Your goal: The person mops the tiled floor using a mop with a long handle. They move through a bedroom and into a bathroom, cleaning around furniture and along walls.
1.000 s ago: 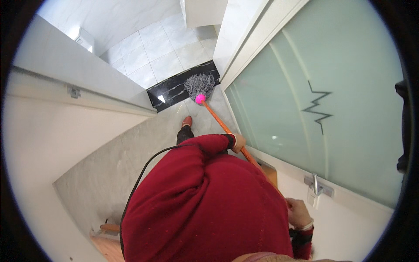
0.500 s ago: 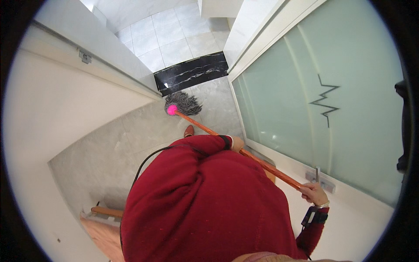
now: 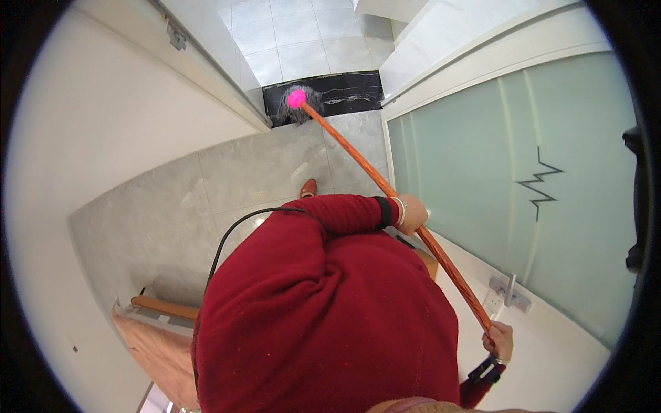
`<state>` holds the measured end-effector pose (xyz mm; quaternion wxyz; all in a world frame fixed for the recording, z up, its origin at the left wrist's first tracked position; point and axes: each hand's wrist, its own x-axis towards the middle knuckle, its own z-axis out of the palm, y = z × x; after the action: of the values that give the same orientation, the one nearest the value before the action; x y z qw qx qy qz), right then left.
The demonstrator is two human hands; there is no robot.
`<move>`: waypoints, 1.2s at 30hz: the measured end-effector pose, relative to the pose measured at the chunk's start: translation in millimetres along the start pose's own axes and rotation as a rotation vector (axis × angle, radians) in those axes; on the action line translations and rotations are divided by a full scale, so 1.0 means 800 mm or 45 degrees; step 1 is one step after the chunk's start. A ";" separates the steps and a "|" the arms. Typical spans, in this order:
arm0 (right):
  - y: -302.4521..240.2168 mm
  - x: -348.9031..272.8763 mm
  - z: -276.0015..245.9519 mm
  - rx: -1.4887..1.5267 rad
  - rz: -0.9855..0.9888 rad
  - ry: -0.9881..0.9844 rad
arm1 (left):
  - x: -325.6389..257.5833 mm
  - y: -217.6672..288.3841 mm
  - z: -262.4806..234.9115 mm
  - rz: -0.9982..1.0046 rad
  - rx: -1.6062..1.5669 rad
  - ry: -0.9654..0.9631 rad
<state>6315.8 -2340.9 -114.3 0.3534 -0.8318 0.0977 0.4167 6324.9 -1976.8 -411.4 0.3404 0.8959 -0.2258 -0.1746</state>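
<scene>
A mop (image 3: 365, 164) slants across the view, with an orange wooden-looking handle, a bright pink socket and a grey stringy head. The strands (image 3: 286, 112) rest on the left part of a black, white-veined threshold strip (image 3: 348, 93). My left arm reaches across my body, and my left hand (image 3: 412, 215) is wrapped round the middle of the handle. Near the handle's top end, low on the right, my right hand (image 3: 500, 341) grips it too.
A frosted glass door (image 3: 475, 165) with a metal lever handle (image 3: 510, 290) stands close on the right. On the left is a white door edge (image 3: 227, 86) beside a wall. Grey floor tiles (image 3: 261, 165) lie before the threshold. Furniture with a wooden edge (image 3: 165, 307) sits at lower left.
The mop head has moved forward from the grey tiles onto the black threshold. My left hand has shifted right and nearer, my right hand lower in view. Both keep hold of the handle.
</scene>
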 end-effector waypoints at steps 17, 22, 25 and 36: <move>-0.008 0.073 0.164 -0.715 -0.332 -0.242 | -0.055 -0.128 0.148 -0.250 0.067 -0.249; -0.029 0.012 0.096 -1.065 -0.355 -0.048 | -0.002 -0.048 0.145 -0.157 0.013 -0.370; -0.009 -0.007 0.075 -0.967 -0.408 0.112 | 0.022 -0.010 0.149 -0.186 -0.044 -0.288; 0.129 -0.069 0.024 -0.301 -0.294 0.454 | 0.090 0.076 0.118 0.011 0.297 -0.434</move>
<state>6222.1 -2410.9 -132.0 0.2760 -0.9335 0.0134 0.2285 6323.7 -2105.1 -448.0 0.1919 0.8859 -0.3026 -0.2947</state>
